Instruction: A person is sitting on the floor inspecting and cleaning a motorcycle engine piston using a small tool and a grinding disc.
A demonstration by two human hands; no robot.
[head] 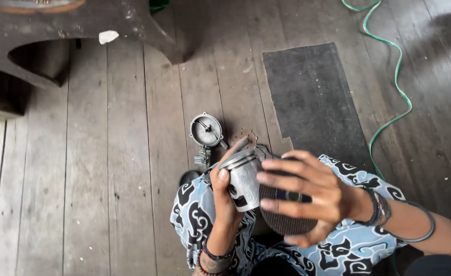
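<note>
My left hand [224,197] grips a grey metal piston [244,180], held upright over my lap with its ringed crown at the top. My right hand [307,191] presses a dark round piece of abrasive sheet [286,220] against the piston's side, fingers spread along it. Both wrists wear bracelets. On the plank floor just beyond the piston lies a round metal carburettor part [206,130] with a smaller metal piece [203,156] under it.
A dark rectangular sheet of abrasive paper [312,102] lies on the wooden floor [108,179] ahead to the right. A green cable [397,82] snakes along the right side. A dark wooden furniture base [72,30] stands at the upper left. Blue patterned cloth [348,245] covers my lap.
</note>
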